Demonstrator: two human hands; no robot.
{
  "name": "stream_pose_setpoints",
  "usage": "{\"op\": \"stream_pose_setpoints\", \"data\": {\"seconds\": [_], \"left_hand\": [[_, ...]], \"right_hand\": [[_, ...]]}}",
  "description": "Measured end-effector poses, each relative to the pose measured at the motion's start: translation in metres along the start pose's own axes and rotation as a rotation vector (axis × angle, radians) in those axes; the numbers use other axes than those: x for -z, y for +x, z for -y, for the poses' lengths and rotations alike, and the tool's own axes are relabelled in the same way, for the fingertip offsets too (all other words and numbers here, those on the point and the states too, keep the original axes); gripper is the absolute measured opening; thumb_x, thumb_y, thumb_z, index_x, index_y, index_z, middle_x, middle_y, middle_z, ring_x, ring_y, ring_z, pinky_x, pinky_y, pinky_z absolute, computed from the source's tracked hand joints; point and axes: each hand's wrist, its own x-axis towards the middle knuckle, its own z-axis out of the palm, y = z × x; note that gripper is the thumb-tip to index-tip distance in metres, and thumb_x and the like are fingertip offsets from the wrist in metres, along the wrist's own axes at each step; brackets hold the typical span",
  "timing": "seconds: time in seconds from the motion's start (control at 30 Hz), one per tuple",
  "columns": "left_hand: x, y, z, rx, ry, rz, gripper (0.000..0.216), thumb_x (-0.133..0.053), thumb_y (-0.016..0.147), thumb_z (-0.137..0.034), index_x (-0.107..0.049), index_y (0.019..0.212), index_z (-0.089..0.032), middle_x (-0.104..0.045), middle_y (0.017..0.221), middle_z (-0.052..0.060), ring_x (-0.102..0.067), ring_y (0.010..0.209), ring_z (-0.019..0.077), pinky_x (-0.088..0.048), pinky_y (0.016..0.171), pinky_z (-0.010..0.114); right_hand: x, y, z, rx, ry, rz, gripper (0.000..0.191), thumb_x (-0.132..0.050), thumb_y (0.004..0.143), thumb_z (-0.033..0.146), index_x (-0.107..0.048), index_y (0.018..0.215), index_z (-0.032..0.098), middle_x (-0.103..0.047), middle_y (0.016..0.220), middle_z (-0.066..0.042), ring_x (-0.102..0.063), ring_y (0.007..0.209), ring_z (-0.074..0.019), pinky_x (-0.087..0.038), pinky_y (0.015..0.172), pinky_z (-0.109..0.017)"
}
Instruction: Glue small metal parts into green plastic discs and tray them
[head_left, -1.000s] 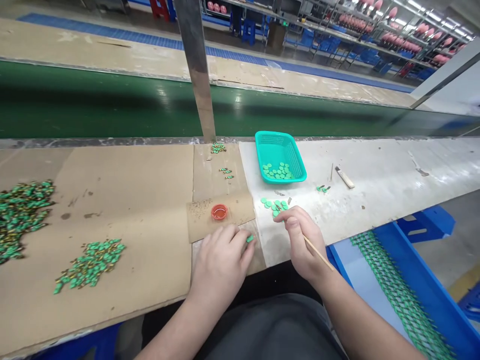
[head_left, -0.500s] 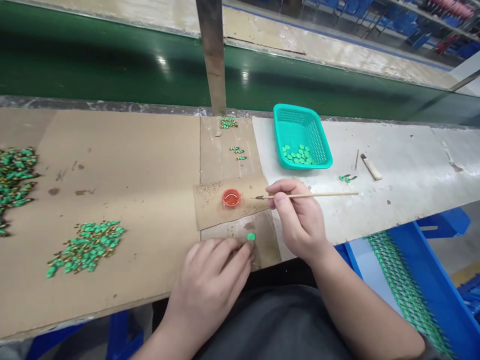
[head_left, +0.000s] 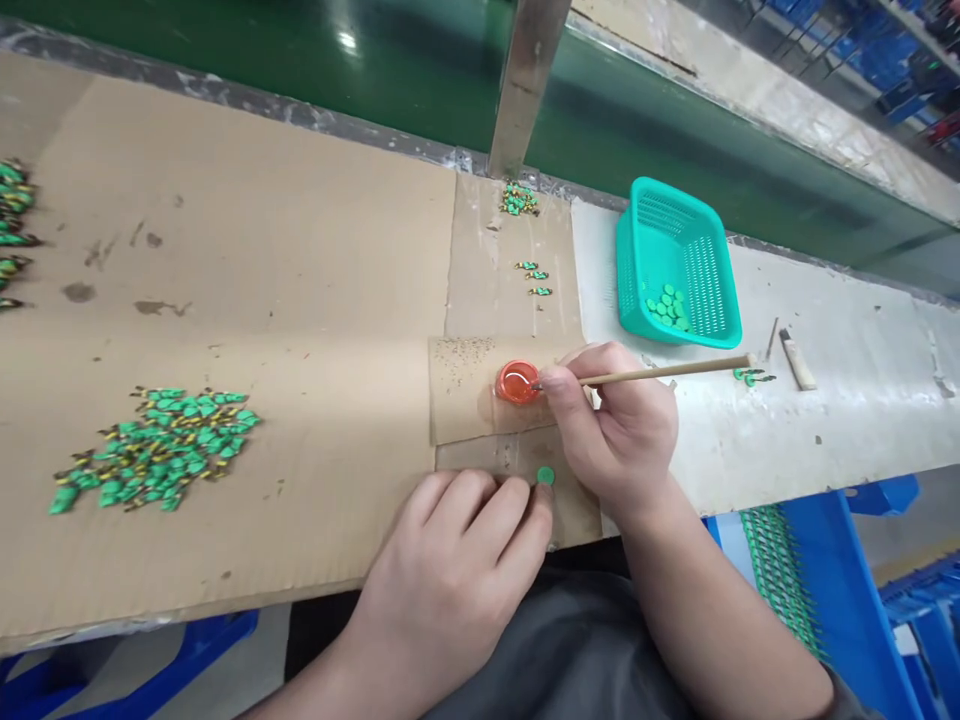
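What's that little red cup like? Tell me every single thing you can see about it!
The little red cup is round and shallow, with a shiny rim, and looks like plastic. Inside is orange-red liquid with a bright, curved reflection. It stands upright on a speckled piece of cardboard. The tip of the brush in the right hand is at the cup's right side; whether it touches the rim or the liquid is too small to tell.

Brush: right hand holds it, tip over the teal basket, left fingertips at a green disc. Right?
Not quite: the tip isn't over the basket. The head view shows the brush tip at the red cup. Right hand holding it, left hand's fingertips at a green disc: both correct.
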Motion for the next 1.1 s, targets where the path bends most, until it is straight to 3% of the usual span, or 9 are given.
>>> {"op": "stream_pose_setpoints", "data": {"seconds": [1.1], "left_hand": [[-0.0010,-0.0011,-0.0006,0.011,-0.002,-0.007,0.020,-0.074,0.107,-0.017,-0.081,0.126,-0.016,-0.076,0.105,0.005,-0.056,0.092,0.0257,-0.045,0.080,0.048]], "right_hand": [[-0.0046,-0.0022,-0.0018,0.033,-0.032,-0.001,0.032,-0.070,0.118,0.022,-0.059,0.088,0.027,-0.062,0.075,0.005,-0.063,0.068,-0.0149,-0.050,0.065,-0.032]]}}
